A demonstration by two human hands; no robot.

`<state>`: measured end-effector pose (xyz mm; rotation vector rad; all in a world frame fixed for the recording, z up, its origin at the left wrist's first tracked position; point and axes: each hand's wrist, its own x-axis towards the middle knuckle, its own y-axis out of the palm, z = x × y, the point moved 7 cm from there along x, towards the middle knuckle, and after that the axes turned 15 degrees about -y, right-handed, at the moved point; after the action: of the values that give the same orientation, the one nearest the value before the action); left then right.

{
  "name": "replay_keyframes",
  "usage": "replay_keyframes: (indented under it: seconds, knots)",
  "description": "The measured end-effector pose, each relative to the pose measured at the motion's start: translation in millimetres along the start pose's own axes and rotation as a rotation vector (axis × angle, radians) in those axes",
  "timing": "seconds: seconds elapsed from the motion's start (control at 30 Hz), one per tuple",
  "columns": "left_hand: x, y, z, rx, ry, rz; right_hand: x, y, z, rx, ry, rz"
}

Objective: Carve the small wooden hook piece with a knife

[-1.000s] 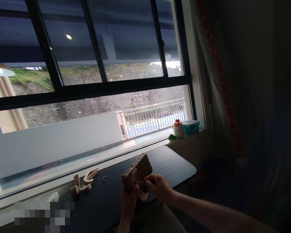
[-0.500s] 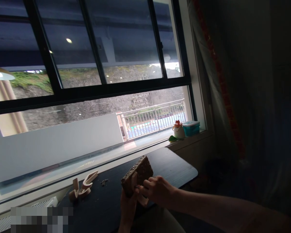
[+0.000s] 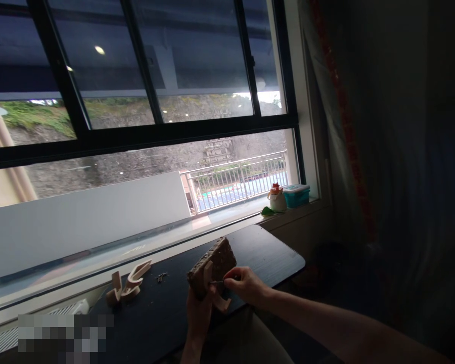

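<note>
A rough brown block (image 3: 223,254) is held tilted above the dark table, with my left hand (image 3: 198,311) closed around its lower end. Against the block's near face lies a pale, curved wooden hook-shaped piece (image 3: 208,273), which my left fingers also touch. My right hand (image 3: 246,287) pinches a thin metal rod-like tool (image 3: 217,282); its far tip meets the wooden piece. The rest of that tool is hidden in my fingers, so its exact kind is unclear.
More curved wooden pieces (image 3: 133,284) lie on the dark table (image 3: 267,253) at left, beside several small screws (image 3: 161,277). A white jug with an orange lid (image 3: 276,198) and a teal box (image 3: 298,197) stand on the windowsill. A radiator (image 3: 66,314) is at lower left.
My right hand has drawn back a little to the right from the wooden piece, so the thin metal tool now shows between. My left hand keeps its hold; the view has shifted slightly.
</note>
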<state>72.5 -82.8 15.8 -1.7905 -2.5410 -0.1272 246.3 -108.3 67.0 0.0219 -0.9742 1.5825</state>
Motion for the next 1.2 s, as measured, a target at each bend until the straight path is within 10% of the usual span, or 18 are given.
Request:
replay_keyframes:
  seconds: [0.4, 0.8, 1.0, 1.2]
  knots:
    - [0.6, 0.4, -0.6, -0.002, -0.008, -0.005, -10.6, 3.1, 55.3, -0.767, -0.731, 0.330]
    - [-1.1, 0.3, -1.4, -0.009, -0.017, -0.010, 2.9, 12.1, 0.1, -0.233, -0.062, 0.136]
    - [-3.4, 1.9, -3.2, -0.016, -0.034, -0.007, 3.9, -11.5, 23.0, -0.333, -0.204, 0.189]
    - [-7.7, 1.0, -7.4, -0.012, -0.053, -0.032, -8.7, 2.4, 58.1, -0.795, -0.720, 0.379]
